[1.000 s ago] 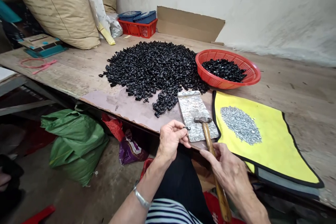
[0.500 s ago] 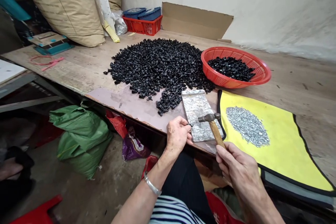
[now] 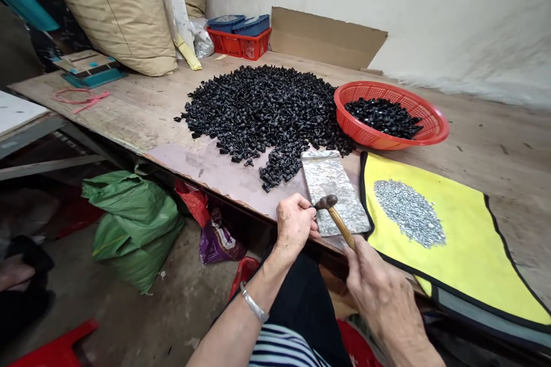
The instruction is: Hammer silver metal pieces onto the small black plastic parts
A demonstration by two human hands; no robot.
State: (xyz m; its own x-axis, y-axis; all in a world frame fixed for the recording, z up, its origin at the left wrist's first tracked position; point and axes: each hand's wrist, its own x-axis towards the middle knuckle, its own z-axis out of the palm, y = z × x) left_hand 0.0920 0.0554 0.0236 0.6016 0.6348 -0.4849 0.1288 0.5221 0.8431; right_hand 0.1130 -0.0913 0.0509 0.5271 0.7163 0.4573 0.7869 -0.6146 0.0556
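Observation:
My right hand is wrapped round the wooden handle of a hammer. The hammer's head lies over the left side of a scuffed grey metal plate, right by my left fingertips. My left hand is pinched at the plate's left edge on a small black part, now mostly hidden by the fingers and the hammer head. Beyond the plate spreads a large heap of small black parts. On a yellow cloth to the right lies a pile of tiny silvery metal pieces.
A red plastic basket with black parts stands behind the cloth. Further back are a red crate with blue boxes, a cardboard sheet and large paper sacks. A green sack sits on the floor, left of the table edge.
The hammer head has moved left and down, from above the plate's middle to beside my left fingertips. My right hand has shifted left with it. My left hand keeps its pinch.

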